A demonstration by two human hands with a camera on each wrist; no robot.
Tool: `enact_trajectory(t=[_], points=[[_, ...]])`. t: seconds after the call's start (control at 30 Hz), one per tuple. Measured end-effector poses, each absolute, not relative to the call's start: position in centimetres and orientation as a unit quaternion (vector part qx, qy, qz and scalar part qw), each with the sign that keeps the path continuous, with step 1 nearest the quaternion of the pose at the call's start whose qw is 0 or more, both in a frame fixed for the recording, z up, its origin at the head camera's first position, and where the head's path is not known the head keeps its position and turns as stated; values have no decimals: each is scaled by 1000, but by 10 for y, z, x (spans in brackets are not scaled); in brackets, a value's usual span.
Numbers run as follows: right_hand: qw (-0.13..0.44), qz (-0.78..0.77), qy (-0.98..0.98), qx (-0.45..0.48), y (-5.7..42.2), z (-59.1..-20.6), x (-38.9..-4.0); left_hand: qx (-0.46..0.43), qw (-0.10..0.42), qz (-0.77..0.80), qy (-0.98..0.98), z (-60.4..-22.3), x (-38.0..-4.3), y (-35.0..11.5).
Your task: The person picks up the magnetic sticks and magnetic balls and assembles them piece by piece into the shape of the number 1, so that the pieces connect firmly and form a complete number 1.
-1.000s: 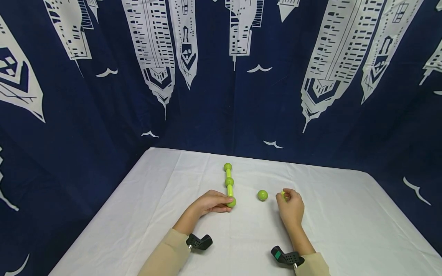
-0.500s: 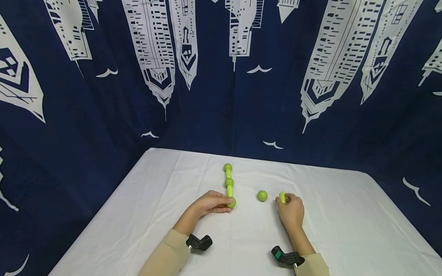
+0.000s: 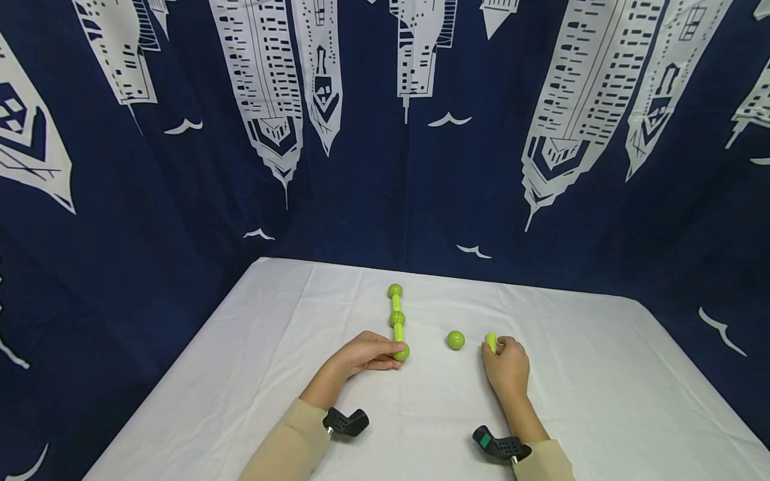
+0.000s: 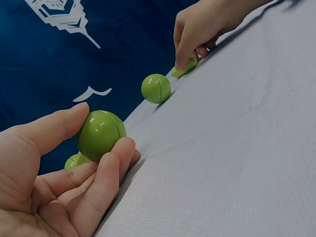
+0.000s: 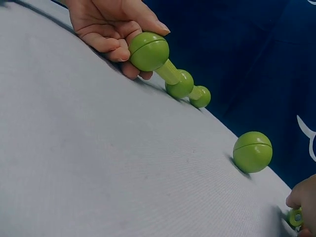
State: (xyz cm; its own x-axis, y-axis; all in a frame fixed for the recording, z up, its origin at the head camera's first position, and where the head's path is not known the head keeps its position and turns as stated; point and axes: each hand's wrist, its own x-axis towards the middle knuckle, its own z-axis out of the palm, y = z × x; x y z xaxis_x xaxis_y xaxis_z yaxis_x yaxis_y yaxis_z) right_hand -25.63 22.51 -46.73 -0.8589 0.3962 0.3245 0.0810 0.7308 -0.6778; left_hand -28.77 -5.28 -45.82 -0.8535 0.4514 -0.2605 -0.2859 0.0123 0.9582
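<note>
A chain of three green balls joined by lighter green rods (image 3: 399,332) lies on the table, pointing away from me. My left hand (image 3: 371,352) pinches the nearest ball (image 4: 101,134) of that chain between thumb and fingers. To the right, my right hand (image 3: 507,364) holds a loose light green rod (image 3: 491,342) between thumb and fingers, close to the cloth. One round end (image 5: 296,217) of this rod, with a small grey centre, shows in the right wrist view. A single loose green ball (image 3: 456,340) sits between the chain and my right hand, touching neither.
White cloth (image 3: 433,414) covers the table. Behind its far edge hangs a dark blue curtain (image 3: 373,214) printed with white buildings. Each forearm carries a black wrist camera, one on the left (image 3: 346,422) and one on the right (image 3: 502,445).
In my right hand the rod has turned, and more of it shows above the fingers than a second ago. The left hand, the chain and the loose ball keep their places.
</note>
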Motion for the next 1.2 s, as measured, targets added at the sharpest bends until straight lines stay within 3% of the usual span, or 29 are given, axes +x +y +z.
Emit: enact_trajectory(t=[0.83,1.2], points=[[226,386,-883,-142,228,-462,-255,63,267,697,663,-456,-286,-53],[141,530,-821,-156,228,-451,-256,62,264,695,666,-456,-287,-54]])
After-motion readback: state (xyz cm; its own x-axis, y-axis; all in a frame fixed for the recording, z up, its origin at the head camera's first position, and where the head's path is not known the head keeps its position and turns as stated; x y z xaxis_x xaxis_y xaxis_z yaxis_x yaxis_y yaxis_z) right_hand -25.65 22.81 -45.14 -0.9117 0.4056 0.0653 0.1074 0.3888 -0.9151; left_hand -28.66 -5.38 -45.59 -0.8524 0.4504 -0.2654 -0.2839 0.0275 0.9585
